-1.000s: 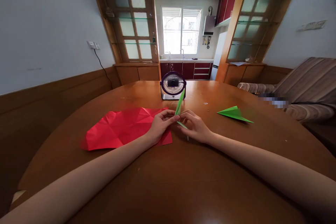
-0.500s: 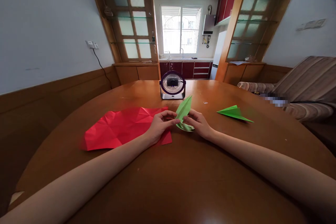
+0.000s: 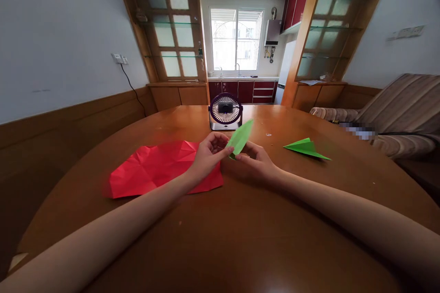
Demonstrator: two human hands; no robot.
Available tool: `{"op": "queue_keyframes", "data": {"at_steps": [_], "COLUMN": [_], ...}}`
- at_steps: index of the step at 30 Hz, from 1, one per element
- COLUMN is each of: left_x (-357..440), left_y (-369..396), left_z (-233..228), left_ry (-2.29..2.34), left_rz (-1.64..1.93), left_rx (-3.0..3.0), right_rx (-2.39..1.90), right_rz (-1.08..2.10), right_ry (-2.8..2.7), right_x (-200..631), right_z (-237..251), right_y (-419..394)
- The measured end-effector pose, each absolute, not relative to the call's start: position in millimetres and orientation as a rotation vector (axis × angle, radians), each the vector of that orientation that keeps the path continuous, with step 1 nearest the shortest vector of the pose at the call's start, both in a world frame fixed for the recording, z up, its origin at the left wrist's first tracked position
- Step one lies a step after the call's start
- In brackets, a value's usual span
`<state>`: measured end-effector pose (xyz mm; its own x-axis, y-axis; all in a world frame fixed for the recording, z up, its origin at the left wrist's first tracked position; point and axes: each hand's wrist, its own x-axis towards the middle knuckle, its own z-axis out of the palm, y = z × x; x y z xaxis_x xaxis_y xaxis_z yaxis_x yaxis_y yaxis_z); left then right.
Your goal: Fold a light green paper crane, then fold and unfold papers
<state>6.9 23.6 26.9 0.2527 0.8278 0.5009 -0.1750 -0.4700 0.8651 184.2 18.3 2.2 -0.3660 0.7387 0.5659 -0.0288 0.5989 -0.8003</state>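
Note:
Between my two hands a folded piece of light green paper [image 3: 241,137] is held up above the table, its pointed tip slanting up and to the right. My left hand [image 3: 210,152] pinches its lower left edge, thumb in front. My right hand [image 3: 258,160] grips the lower right edge with the thumb near the bottom corner; some of its fingers are hidden behind the paper. Under and beside my left hand lies a creased sheet of red paper [image 3: 154,169]. A green paper plane [image 3: 305,147] rests on the table to the right of my right hand.
A small dark purple fan [image 3: 226,110] on a metal stand stands on the table beyond my hands. The brown wooden table [image 3: 220,242] has a rounded edge. A striped armchair [image 3: 409,110] is at the right, and a black cord [image 3: 132,87] hangs from a wall socket at the left.
The green paper has been turned, so its broad face shows and the lower flap that stuck out to the right is no longer seen. My left hand has risen slightly.

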Motion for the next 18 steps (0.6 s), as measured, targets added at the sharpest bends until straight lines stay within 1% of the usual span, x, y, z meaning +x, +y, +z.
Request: {"op": "queue_keyframes", "data": {"at_steps": [5, 9, 13, 18], "left_x": [8.6, 10.2, 8.7, 5.0], "left_y": [24.6, 25.7, 27.7, 27.0], "left_z": [24.7, 19.4, 19.0, 25.1], "left_ry": [0.656, 0.663, 0.727, 0.765], "left_rz": [1.292, 1.202, 1.216, 1.244], "left_rx": [1.575, 1.504, 1.49, 1.511], "right_rx": [-0.729, -0.76, -0.754, -0.662], "right_rz": [0.778, 0.781, 0.89, 1.126], "right_ry": [-1.673, -1.632, -1.63, -1.545], "right_x": [183.9, 183.8, 181.5, 177.6], "right_z": [9.1, 11.9, 16.2, 15.3], "right_y": [20.2, 23.5, 19.4, 16.3]}}
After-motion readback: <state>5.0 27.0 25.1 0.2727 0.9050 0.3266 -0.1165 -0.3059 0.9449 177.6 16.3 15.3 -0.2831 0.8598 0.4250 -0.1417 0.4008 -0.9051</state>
